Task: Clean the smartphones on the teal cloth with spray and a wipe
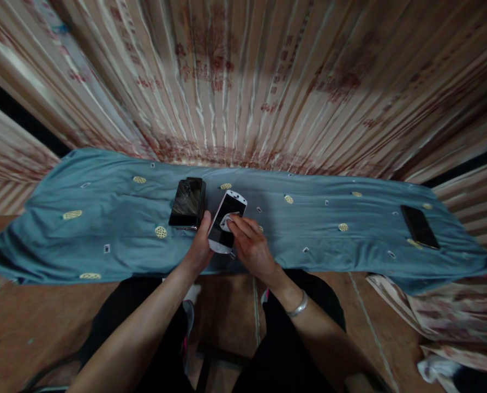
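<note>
A white smartphone with a dark screen is tilted above the cloth-covered table, held along its left edge by my left hand, the thumb lying by its side. My right hand pinches a small white wipe and presses it on the screen near the middle. Just left of the phone, a stack of dark phones lies on the cloth, its top one glossy. The fingers of my left hand under the phone are hidden.
A blue cloth with yellow pineapple prints covers the long table. Another black phone lies alone near the right end. Pleated patterned curtains hang right behind the table. My knees are under the front edge.
</note>
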Available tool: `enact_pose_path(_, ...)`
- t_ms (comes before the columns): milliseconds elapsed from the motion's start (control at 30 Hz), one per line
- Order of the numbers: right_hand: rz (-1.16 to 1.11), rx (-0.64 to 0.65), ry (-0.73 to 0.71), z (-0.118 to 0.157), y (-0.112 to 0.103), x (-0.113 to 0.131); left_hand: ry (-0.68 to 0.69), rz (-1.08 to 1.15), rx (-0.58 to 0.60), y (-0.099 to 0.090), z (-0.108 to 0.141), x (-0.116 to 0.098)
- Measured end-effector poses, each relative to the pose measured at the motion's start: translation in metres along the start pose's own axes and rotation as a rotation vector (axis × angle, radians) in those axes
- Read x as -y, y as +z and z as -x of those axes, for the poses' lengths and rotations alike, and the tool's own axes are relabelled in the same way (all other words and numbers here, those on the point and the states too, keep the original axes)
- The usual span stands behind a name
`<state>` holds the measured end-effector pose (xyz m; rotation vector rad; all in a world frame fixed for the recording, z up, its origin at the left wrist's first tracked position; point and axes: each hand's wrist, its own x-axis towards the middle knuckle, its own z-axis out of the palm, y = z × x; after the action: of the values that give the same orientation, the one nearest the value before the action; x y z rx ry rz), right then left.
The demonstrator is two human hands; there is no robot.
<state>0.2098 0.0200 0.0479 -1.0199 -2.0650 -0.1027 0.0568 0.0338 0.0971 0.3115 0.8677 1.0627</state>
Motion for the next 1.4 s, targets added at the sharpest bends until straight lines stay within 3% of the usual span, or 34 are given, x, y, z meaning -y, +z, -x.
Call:
enact_pose_path(200, 0.033, -0.006, 0.052, -0.001, -0.002, -0.007, -0.039, -0.035, -0.025, 0.006, 0.004, 0.002)
enact_pose_path(333, 0.003, 0.012, 0.009, -0.001, -0.001, 0.001, -0.024, -0.017, -0.036, 0.005, 0.002, 0.002)
enact_pose_path(633, 0.006, 0.030, 0.071, -0.001, -0.004, -0.007, -0.045, -0.047, 0.054, 0.003, 0.002, 0.007)
enact_pose_path(867, -0.009, 0.075, 0.016, -0.002, -0.004, 0.006, -0.030, -0.044, 0.062, -0.002, -0.002, 0.009)
enact_pose_path(1033, 0.028, 0.031, 0.071, -0.005, -0.006, -0.004, -0.047, -0.049, 0.119, -0.001, -0.001, 0.014)
enact_pose_path(1400, -0.025, 0.104, 0.022, -0.004, -0.004, 0.010, 0.023, -0.030, 0.051, -0.002, -0.002, 0.012)
